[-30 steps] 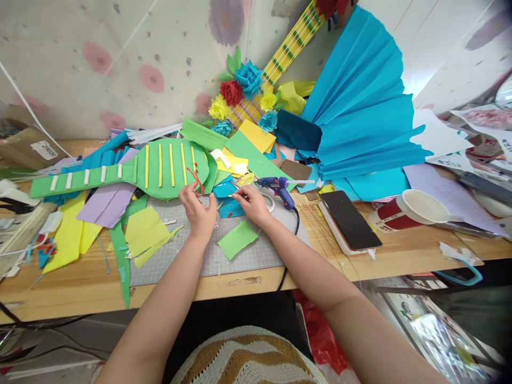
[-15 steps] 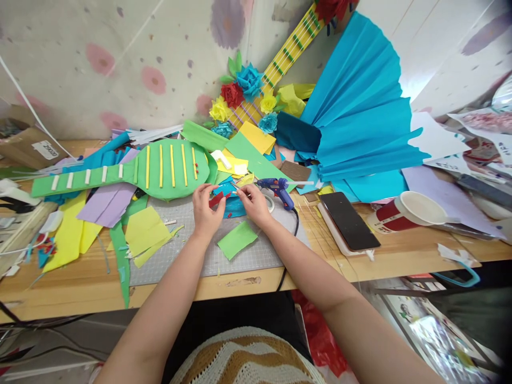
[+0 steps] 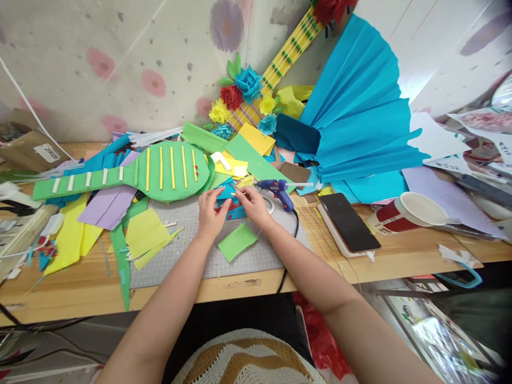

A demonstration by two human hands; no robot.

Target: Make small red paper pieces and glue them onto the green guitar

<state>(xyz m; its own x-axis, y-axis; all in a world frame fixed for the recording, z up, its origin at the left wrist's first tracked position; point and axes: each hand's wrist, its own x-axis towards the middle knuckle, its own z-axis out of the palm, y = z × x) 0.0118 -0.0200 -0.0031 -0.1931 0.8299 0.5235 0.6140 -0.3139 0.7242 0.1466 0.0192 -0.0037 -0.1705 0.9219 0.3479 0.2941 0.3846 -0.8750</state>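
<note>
My left hand (image 3: 211,213) is over the grey cutting mat (image 3: 160,266), thumb and fingers curved toward each other; whether it holds anything is too small to tell. Close on its right, my right hand (image 3: 253,205) pinches something small and thin near the fingertips. Blue paper (image 3: 237,212) with bits of red lies under and between the hands. A green paper rectangle (image 3: 238,241) rests on the mat just below them. The blue glue gun (image 3: 280,191) lies right of my right hand, beside a roll of tape (image 3: 269,205).
A green paper instrument (image 3: 172,172) with yellow strips lies at the left. Behind stand a yellow paper guitar (image 3: 286,58) with flowers and a blue pleated fan (image 3: 360,101). A phone (image 3: 349,221) and a paper cup (image 3: 408,212) are at the right.
The red piece that was in my left hand's fingers no longer shows there; red now shows on the blue paper between the hands. My left hand has shifted slightly right.
</note>
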